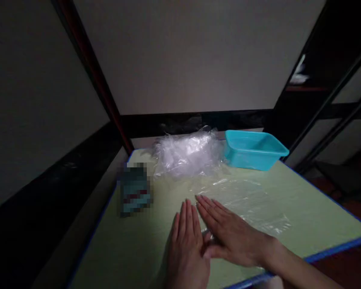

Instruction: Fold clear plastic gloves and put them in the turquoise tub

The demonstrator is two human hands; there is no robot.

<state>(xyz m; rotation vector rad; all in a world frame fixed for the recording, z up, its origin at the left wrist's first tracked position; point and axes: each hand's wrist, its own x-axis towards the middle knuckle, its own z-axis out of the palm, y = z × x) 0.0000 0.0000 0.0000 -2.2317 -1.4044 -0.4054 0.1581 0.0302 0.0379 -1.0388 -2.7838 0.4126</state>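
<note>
On the table (123, 249), right in front of me on the head feed, one clear film (246, 200) lies spread out, just beside the pile (186, 154); it runs from by my hands off to the right, near edge partly hidden by the right hand (237, 237). Both hands are flat, palms down, fingers straight; the left hand (186, 245) has its fingers close together, pointing away from me; the right hand comes in at a slant, fingertips near the left's, thumbs close; neither looks to be pinching anything; whether the left touches film, I cannot tell.

Status, my read: film laid out, mostly flat; not fully smooth, creases remain; no fold that I can make out; count left in the pile I cannot tell.

Materials: film is thin, glossy, see-through, with fine streaky wrinkles; pile is the same sort of clear plastic by look, crumpled, whitish where layers stack, ragged outline; tub (249, 160) is turquoise, likely moulded plastic, rectangular, rounded corners, flared rim, upright beside the pile; tabletop is pale yellow-green with blue edging; dark greenish item (135, 190) at left is pixelated, identity unclear.
</note>
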